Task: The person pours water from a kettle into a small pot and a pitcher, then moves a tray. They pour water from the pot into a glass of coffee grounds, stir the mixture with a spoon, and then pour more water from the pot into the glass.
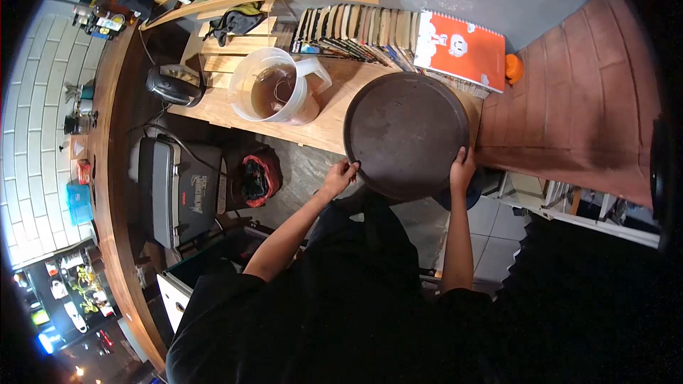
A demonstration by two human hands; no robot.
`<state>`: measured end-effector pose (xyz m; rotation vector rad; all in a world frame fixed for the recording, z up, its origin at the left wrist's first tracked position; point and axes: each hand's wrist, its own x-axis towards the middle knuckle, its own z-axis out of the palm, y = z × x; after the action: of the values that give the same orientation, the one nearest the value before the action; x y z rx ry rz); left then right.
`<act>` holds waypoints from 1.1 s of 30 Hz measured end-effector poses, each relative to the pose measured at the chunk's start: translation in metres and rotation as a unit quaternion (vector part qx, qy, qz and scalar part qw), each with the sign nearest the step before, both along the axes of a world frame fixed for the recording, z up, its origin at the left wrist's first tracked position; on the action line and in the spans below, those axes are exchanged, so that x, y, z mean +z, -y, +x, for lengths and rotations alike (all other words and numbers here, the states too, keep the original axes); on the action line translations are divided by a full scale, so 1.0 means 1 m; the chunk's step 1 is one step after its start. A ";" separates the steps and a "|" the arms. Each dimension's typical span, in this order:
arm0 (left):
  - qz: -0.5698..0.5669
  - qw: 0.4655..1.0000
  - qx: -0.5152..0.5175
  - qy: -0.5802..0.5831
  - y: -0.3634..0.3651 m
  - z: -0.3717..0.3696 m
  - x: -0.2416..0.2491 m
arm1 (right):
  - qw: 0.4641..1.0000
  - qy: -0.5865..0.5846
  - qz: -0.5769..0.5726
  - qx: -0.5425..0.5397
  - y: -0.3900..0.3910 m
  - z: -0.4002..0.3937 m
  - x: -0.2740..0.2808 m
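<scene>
A round dark brown serving tray (405,135) is held between my two hands, over the front edge of the wooden counter. My left hand (340,178) grips its rim at the lower left, fingers closed around the edge. On the right side of the rim, my right hand (462,169) is closed with the thumb on top. Nothing lies on the tray. To its left on the counter stands a translucent plastic pitcher (245,92) with brown liquid inside and its handle towards the tray.
Behind the tray stand a row of books (356,32) and an orange spiral notebook (462,50). A black kettle (174,85) sits left of the pitcher. Below the counter are a lined bin (260,179) and a grey case (178,192). A brick wall (569,92) bounds the right.
</scene>
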<state>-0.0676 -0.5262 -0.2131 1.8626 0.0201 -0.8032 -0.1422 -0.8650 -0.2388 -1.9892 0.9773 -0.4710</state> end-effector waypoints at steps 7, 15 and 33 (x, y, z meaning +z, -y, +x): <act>0.046 0.998 0.026 0.023 0.009 -0.011 -0.022 | 0.978 -0.185 -0.088 0.031 0.002 0.019 0.045; 0.156 0.955 0.122 0.222 0.002 -0.015 -0.012 | 0.955 -0.070 -0.238 0.160 -0.039 0.026 0.099; -0.264 0.779 0.567 -0.047 -0.172 -0.086 0.091 | 0.634 0.086 -0.021 0.768 -0.346 0.110 0.154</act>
<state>-0.1538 -0.3543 -0.1220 0.9562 0.8228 -0.0036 -0.0322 -0.5185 -0.0852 -1.9892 -1.0061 0.3234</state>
